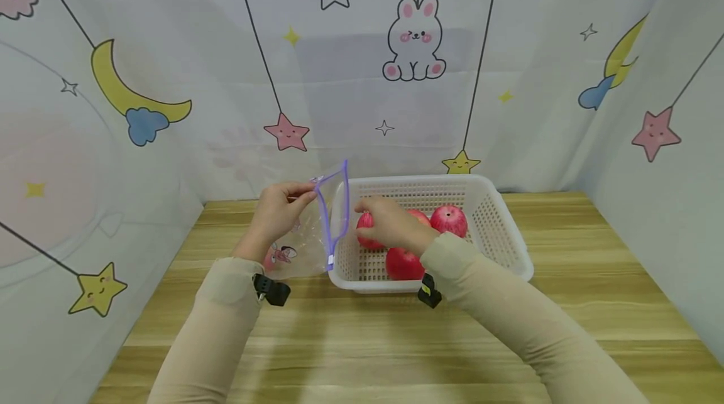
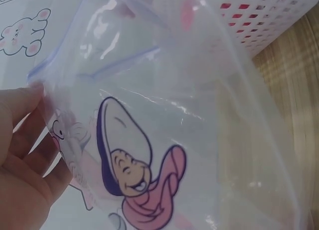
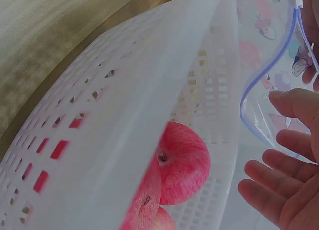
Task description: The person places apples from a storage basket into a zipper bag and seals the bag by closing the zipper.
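Note:
A clear zip bag [image 1: 308,244] with a purple closure and cartoon prints hangs at the basket's left end, its mouth apart and facing the basket. My left hand [image 1: 277,212] pinches the bag's upper edge between thumb and fingers. My right hand [image 1: 393,223] is over the white plastic basket [image 1: 390,286], close to the leftmost red apple [image 1: 367,237], which it partly hides. In the right wrist view, the fingers of my right hand [image 3: 294,175] are spread with nothing between them, beside the bag's mouth. Other apples lie in the basket, including a front apple [image 1: 404,264] and a right apple [image 1: 449,220].
The basket stands on a wood-grain table [image 1: 362,341], near its back edge. A white curtain [image 1: 362,96] with rabbits, stars and moons hangs behind and at both sides. A black wrist camera [image 1: 271,289] sits on the left sleeve, with another camera [image 1: 428,292] on the right.

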The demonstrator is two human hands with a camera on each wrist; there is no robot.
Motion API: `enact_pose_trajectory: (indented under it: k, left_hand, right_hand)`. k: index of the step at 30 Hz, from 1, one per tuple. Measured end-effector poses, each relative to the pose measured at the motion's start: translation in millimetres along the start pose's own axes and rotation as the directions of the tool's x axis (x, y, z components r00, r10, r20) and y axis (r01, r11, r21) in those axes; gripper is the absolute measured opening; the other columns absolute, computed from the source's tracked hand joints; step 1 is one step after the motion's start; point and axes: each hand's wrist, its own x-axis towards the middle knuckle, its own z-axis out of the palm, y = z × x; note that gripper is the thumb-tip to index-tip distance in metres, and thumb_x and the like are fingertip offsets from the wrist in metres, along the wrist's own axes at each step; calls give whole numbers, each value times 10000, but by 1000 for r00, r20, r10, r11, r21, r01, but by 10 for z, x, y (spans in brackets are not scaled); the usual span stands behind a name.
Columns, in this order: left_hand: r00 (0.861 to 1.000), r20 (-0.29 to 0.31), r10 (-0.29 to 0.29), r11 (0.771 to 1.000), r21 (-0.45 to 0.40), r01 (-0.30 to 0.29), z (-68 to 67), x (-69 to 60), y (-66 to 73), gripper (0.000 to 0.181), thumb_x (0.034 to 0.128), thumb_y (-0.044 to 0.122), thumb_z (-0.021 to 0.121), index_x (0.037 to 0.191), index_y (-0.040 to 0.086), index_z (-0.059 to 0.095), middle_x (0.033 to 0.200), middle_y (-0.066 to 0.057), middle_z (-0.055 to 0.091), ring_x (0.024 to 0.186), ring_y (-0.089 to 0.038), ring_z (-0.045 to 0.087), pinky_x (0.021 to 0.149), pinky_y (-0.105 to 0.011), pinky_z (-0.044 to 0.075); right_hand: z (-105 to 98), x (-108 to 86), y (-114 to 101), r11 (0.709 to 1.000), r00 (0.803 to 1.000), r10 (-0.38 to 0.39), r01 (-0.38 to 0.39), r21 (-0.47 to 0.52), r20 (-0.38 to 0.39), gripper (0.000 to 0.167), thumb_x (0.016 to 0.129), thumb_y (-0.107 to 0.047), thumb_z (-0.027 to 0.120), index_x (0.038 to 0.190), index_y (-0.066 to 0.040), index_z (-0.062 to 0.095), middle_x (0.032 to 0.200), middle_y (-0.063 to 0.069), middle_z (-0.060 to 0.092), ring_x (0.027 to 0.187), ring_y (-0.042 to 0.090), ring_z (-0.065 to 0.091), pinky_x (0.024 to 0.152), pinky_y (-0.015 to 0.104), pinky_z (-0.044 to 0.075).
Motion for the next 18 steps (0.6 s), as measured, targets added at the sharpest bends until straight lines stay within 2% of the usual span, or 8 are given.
enact_pose_trajectory:
  k: [9, 18]
  left_hand:
    - [1000, -27, 16, 1000, 6, -16, -10, -12, 31, 259, 938, 218, 596, 1134, 71, 681, 1109, -123, 685, 958, -250, 646, 802, -390, 549]
    - [998, -52, 46, 999, -5, -47, -36, -16, 38, 263, 938, 189, 597, 1149, 48, 664, 1097, -140, 678, 980, -273, 643, 853, -404, 537]
  right_hand:
    - [-38, -30, 42, 1000, 998, 12, -11, -19, 65, 479, 838, -223, 720, 1262, -58, 573, 1296, 91, 584, 1264, 270, 490, 1058, 408, 402]
    - [-87, -67, 89, 996, 991, 61, -52, -75, 115, 519, 826, -256, 736, 1282, -76, 564, 1288, 72, 585, 1197, 231, 523, 1014, 413, 444]
